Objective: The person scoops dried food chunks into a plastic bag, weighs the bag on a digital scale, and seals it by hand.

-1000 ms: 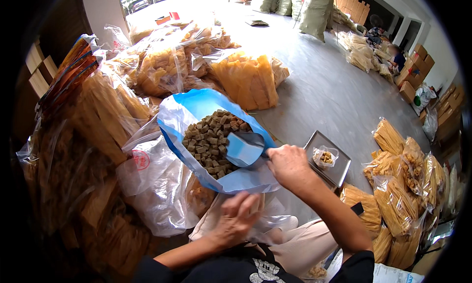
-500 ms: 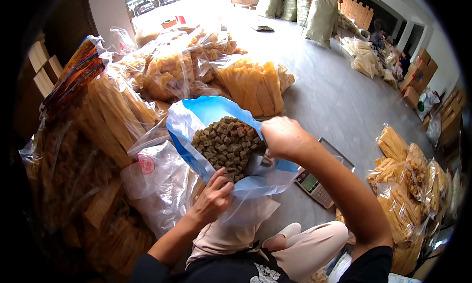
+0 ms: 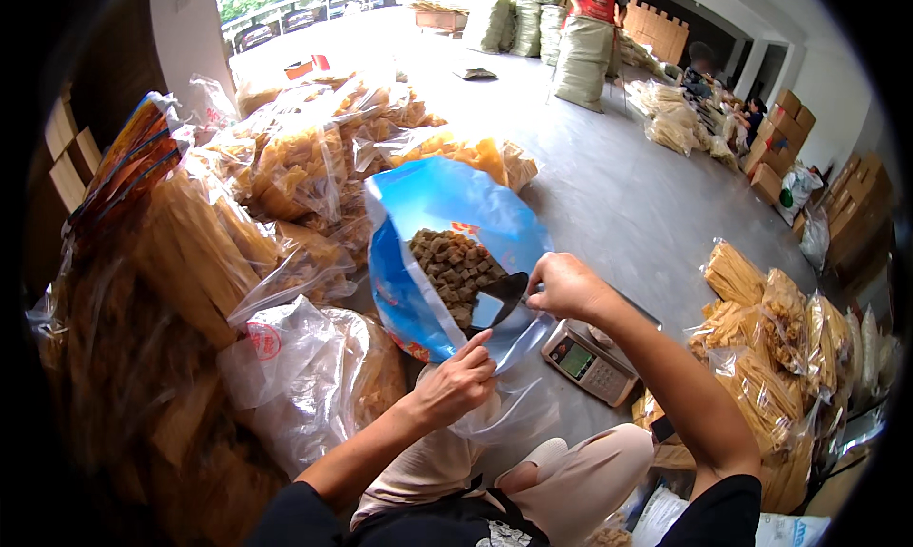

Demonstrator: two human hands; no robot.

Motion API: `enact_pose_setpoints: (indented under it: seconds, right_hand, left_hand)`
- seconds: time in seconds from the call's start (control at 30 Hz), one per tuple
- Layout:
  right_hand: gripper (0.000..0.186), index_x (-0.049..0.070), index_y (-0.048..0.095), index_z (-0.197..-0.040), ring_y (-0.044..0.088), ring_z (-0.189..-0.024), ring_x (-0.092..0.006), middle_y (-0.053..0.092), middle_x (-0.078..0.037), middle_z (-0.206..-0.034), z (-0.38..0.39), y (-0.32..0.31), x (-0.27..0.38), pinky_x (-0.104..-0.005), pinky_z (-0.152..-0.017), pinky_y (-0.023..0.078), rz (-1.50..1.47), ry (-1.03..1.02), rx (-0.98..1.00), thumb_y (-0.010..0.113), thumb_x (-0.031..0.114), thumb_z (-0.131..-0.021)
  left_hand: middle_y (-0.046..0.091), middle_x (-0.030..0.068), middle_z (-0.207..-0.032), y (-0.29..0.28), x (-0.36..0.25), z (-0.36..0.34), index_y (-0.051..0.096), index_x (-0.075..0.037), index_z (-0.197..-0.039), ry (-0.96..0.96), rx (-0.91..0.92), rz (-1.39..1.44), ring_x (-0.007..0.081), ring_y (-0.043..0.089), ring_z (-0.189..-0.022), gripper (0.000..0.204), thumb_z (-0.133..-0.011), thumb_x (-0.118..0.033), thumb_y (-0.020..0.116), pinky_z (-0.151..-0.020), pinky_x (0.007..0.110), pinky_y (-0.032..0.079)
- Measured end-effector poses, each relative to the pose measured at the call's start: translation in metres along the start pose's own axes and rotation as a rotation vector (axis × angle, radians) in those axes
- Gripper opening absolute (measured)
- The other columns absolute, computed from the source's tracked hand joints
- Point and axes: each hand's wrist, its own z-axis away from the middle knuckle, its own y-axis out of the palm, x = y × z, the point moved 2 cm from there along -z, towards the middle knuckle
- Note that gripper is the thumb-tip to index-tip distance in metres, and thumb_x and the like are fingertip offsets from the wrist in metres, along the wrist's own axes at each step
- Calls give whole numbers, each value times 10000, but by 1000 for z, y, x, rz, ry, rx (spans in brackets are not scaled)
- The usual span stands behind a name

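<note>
A blue and white plastic bag stands open in front of me, tilted, with many small brown cubes inside. My left hand is closed on the near rim of the bag, its fingers pinching the plastic. My right hand reaches over the bag's right edge, fingers wrapped round the handle of a shiny dark scoop. The scoop's bowl lies inside the bag against the cubes. Most of its handle is hidden by my hand.
Clear bags of yellowish dried sheets pile up at the left, and more bagged sticks lie at the right. A digital scale sits on the floor beside the bag. Farther off are a person behind a large sack and stacked cartons.
The bag has shifted right and its mouth shows more of the blue inside. The right hand has moved slightly right and down, and the scoop shows more clearly. The left hand has moved right with the rim.
</note>
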Motion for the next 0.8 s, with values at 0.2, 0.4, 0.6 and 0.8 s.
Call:
enact_pose_setpoints:
  seconds: [0.2,0.4,0.6,0.8]
  right_hand:
    - [197,10,702,-850,648,-570,-227,659,-161,-703,14,5,-11,-319,-622,533,-146,7,140,648,110,-689]
    - [203,35,710,-850,653,-771,-337,657,-204,-779,-2,88,-9,-394,-754,521,-129,-112,-189,671,147,-685]
    - [275,24,700,-927,650,-618,-261,640,-202,-692,8,105,-16,-339,-611,509,-340,-77,-249,704,193,-709]
    - [250,61,701,-949,576,-499,-179,597,-164,-590,5,153,-16,-305,-520,460,-491,-75,-357,696,180,-730]
  left_hand:
    - [472,65,-717,-3,-9,11,602,1,-646,-30,49,-69,218,527,-799,60,-597,-29,585,-1065,467,341]
    - [477,64,-746,-2,-12,27,606,-3,-637,-73,57,-88,211,537,-827,71,-584,-43,580,-1055,458,352]
    - [497,69,-766,-5,-15,29,610,-10,-636,-130,103,-106,218,544,-843,58,-597,-45,584,-1055,442,353]
    - [529,83,-823,8,-15,27,622,-7,-661,-158,219,-109,235,544,-918,78,-626,-63,579,-1064,454,331]
